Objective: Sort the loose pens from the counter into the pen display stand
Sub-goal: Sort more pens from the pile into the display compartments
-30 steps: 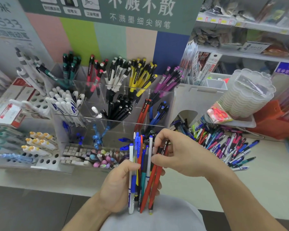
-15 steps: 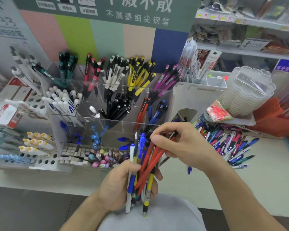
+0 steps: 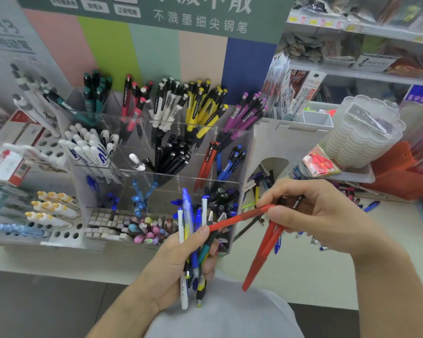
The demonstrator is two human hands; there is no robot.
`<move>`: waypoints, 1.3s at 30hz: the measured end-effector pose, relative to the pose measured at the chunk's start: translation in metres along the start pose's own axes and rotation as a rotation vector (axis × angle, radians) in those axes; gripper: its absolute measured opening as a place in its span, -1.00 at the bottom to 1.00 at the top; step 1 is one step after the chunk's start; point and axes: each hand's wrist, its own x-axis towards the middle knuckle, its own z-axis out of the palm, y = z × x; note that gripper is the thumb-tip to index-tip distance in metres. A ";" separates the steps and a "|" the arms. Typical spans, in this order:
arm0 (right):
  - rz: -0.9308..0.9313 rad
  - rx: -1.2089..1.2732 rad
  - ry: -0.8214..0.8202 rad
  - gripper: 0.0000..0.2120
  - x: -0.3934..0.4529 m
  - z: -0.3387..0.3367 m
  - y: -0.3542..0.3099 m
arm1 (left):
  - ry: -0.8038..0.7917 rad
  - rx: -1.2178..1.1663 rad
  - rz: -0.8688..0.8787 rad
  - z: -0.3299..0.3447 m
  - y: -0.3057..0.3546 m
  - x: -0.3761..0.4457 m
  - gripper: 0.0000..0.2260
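My left hand [image 3: 178, 264] grips an upright bundle of mixed pens [image 3: 193, 230], blue, white, yellow and teal, in front of the clear acrylic pen display stand [image 3: 244, 147]. My right hand [image 3: 322, 215] pinches red pens [image 3: 261, 254] by their black tops; one hangs down and to the left, another lies across toward my left thumb. The stand's compartments hold pens grouped by colour: teal, red, white, yellow, purple, black, and red with blue. Loose pens [image 3: 366, 203] lie on the counter to the right, mostly hidden behind my right hand.
A stack of clear scalloped trays [image 3: 362, 135] stands on the counter at the right, with a packet of red scissors [image 3: 320, 164] leaning on it and an orange box [image 3: 401, 172] behind. White pens sit in a holed rack [image 3: 51, 211] at the left. Erasers [image 3: 108, 225] fill the stand's front tray.
My right hand has drawn the red pens out of the bundle and away to the right. The left hand keeps the other pens, now lower and tighter.
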 end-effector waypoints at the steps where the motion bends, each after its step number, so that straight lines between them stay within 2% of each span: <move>1: -0.006 -0.013 -0.037 -0.87 -0.003 -0.002 0.000 | 0.009 -0.019 0.001 -0.001 0.000 0.000 -0.64; 4: -0.017 -0.109 -0.122 -0.84 -0.009 -0.002 0.000 | 0.000 -0.094 -0.029 -0.002 0.002 0.001 -0.57; 8: -0.020 -0.181 -0.197 -0.78 -0.009 0.011 -0.002 | 0.002 -0.166 -0.068 0.000 0.004 0.003 -0.59; 13: 0.010 -0.188 -0.268 -0.77 -0.004 0.018 0.004 | 0.128 -0.016 0.032 0.005 0.007 0.003 -0.61; 17: 0.045 -0.134 -0.324 -0.77 0.001 0.012 0.011 | 0.170 0.089 0.090 0.005 0.011 0.002 -0.64; 20: 0.054 -0.048 -0.347 -0.80 0.006 0.008 0.020 | 0.153 0.129 0.101 0.007 0.015 0.002 -0.53; 22: 0.060 0.055 -0.275 -0.84 0.010 0.004 0.026 | 0.173 0.173 0.115 0.008 0.017 0.001 -0.43; 25: 0.078 0.137 -0.059 -0.89 0.016 0.002 0.032 | 0.163 0.347 0.191 0.008 0.022 -0.001 -0.34; 27: 0.093 0.128 -0.061 -0.87 0.021 0.007 0.033 | 0.122 0.527 0.212 0.010 0.026 -0.002 -0.45; 30: 0.120 0.036 -0.181 -0.85 0.026 0.021 0.028 | 0.063 0.752 0.194 0.019 0.032 -0.002 -0.79; 32: 0.147 -0.054 -0.186 -0.87 0.030 0.030 0.024 | 0.061 0.893 0.205 0.024 0.034 0.001 -0.90; 33: 0.163 -0.095 -0.171 -0.85 0.030 0.033 0.023 | 0.064 0.966 0.217 0.024 0.034 0.002 -0.94; 36: 0.226 -0.159 -0.159 -0.83 0.029 0.038 0.024 | 0.022 1.084 0.195 0.021 0.033 0.006 -0.80; 39: 0.232 -0.174 -0.208 -0.74 0.026 0.039 0.028 | 0.026 0.956 0.152 0.025 0.029 0.004 -0.92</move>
